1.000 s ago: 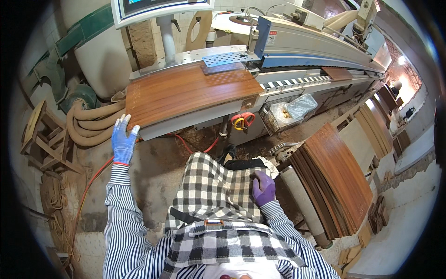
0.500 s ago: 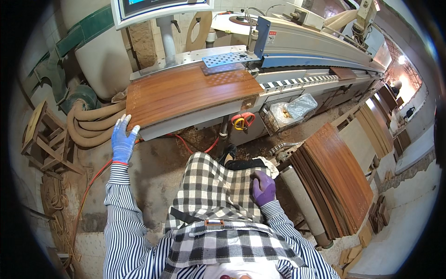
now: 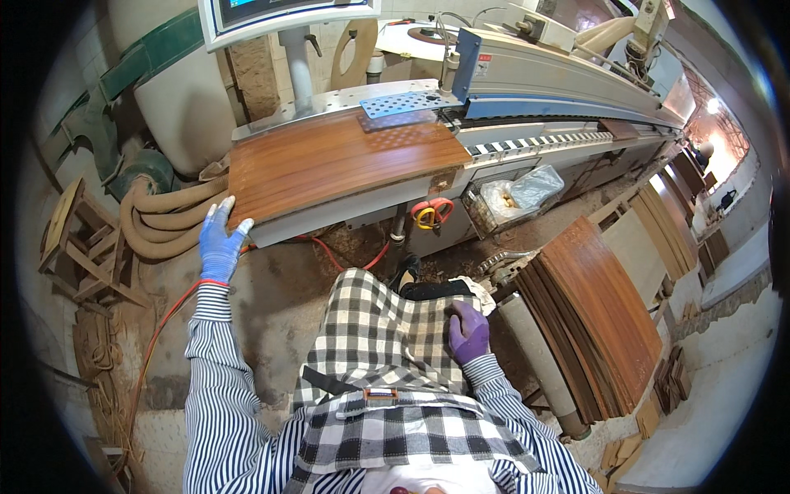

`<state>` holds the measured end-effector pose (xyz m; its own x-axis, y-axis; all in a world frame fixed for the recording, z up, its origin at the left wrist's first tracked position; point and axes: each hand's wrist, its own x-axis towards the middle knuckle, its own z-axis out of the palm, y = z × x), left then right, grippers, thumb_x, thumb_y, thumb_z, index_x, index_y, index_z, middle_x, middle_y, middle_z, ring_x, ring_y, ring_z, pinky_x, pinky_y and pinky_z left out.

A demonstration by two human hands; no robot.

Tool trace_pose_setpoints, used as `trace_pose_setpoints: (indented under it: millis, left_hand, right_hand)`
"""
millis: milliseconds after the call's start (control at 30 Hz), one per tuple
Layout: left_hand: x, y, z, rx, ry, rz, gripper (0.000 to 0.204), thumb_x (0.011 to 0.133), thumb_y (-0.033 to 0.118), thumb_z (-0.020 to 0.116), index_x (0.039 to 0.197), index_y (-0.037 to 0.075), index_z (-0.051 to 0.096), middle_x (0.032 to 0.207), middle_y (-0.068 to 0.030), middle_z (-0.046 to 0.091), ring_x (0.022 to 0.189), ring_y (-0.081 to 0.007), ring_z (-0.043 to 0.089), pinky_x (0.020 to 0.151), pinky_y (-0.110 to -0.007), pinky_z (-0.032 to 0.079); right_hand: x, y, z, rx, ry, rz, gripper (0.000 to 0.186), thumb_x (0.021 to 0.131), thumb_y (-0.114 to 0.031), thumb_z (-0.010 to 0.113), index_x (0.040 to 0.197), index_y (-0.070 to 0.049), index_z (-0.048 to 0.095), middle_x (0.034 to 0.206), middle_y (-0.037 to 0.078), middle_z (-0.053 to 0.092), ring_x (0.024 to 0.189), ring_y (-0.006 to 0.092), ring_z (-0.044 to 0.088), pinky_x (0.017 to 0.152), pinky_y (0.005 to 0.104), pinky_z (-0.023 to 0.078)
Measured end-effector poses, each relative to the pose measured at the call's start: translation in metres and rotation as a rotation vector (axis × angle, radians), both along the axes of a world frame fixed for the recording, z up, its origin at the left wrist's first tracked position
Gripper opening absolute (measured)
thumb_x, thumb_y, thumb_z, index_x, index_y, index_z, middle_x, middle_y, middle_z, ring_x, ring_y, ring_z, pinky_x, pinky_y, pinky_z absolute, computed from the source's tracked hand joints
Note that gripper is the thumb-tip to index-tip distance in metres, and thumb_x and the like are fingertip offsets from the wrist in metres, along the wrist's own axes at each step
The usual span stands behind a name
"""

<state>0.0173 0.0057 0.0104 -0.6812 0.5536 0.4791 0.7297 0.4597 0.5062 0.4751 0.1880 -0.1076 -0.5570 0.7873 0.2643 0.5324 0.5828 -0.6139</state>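
Observation:
A brown wood-grain panel (image 3: 346,165) lies flat on the bed of a long edge-banding machine (image 3: 559,78). At the panel's near left corner is my left hand (image 3: 220,245), in a blue glove with pale fingertips. Its fingers are spread, and the tips touch the panel's left end. My right hand (image 3: 469,333), in a purple glove, rests on my black-and-white checked apron (image 3: 395,329) with its fingers curled in; I see nothing in it. A blue perforated plate (image 3: 403,104) reaches over the panel's far side.
To the right, a stack of similar panels (image 3: 592,305) stands beside a grey roller (image 3: 539,362). Red-and-yellow scissors (image 3: 432,214) hang below the bed, left of a wire basket (image 3: 494,218) with plastic bags. Ribbed hoses (image 3: 156,222) and a wooden stool (image 3: 90,247) are at left.
The panel has slid slightly to the right along the machine bed. My left hand has followed at its left end. My right hand stays on the apron.

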Motion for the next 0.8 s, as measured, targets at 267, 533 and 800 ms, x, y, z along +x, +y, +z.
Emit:
trace_pose_setpoints:
  millis: [267, 533, 800]
  left_hand:
    - [0.020, 0.040, 0.006, -0.123, 0.107, 0.083, 0.069, 0.077, 0.048, 0.075, 0.134, 0.014, 0.055, 0.141, -0.0229, 0.045, 0.134, -0.0375, 0.035, 0.114, -0.047, 0.024]
    - [0.050, 0.099, 0.007, -0.134, 0.252, 0.000, 0.078, 0.077, 0.059, 0.069, 0.134, 0.010, 0.052, 0.124, -0.0197, 0.060, 0.128, -0.0314, 0.047, 0.114, -0.047, 0.020]
    - [0.053, 0.119, -0.003, -0.166, 0.379, -0.073, 0.070, 0.082, 0.057, 0.064, 0.133, 0.010, 0.054, 0.081, -0.0073, 0.065, 0.085, -0.0229, 0.061, 0.102, -0.043, 0.035]
  right_hand:
    - [0.013, 0.004, 0.016, -0.002, 0.177, -0.124, 0.028, 0.087, -0.013, 0.056, 0.110, 0.002, 0.065, 0.105, 0.023, 0.067, 0.099, 0.0364, 0.064, 0.091, 0.0412, 0.049]
    - [0.106, 0.048, 0.097, 0.632, -0.026, -0.436, 0.035, 0.084, -0.011, 0.062, 0.118, -0.002, 0.061, 0.118, 0.020, 0.061, 0.111, 0.0358, 0.057, 0.099, 0.0450, 0.041]
    - [0.192, 0.054, 0.096, 0.456, -0.584, -0.850, 0.063, 0.083, -0.034, 0.067, 0.134, -0.002, 0.047, 0.134, 0.021, 0.051, 0.126, 0.0348, 0.047, 0.108, 0.0524, 0.031]
